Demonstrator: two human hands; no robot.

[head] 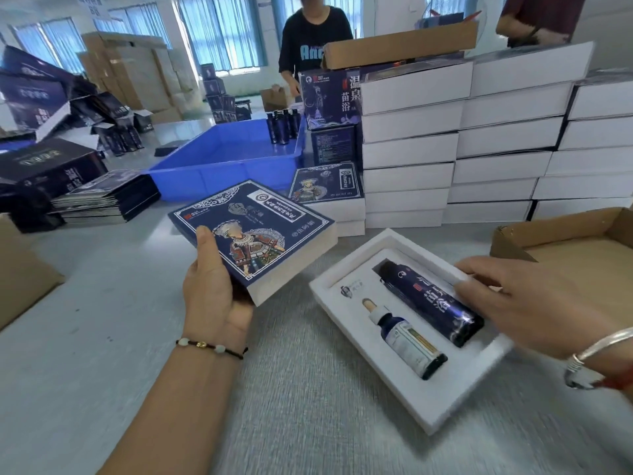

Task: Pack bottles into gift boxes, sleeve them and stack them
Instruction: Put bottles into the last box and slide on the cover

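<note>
- My left hand (214, 289) grips the blue lid (251, 234), held tilted above the tabletop (102, 337).
- My right hand (534, 303) rests with straight fingers on the dark tube (428, 299) in the open white box (407, 329).
- A dropper bottle (404, 339) lies beside the tube.
- White box stacks (479, 145) line the tabletop's far edge, right of a blue tray (222, 159).

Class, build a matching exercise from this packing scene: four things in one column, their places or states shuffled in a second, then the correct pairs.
Things
1. box lid
2. dropper bottle
3. dark tube
4. blue crate

Places or states
A. under the right hand fingers
B. held in the left hand
C. behind, a few dark bottles at its far corner
D. lying in the white tray, untouched

Pairs: 1-B, 2-D, 3-A, 4-C
</note>
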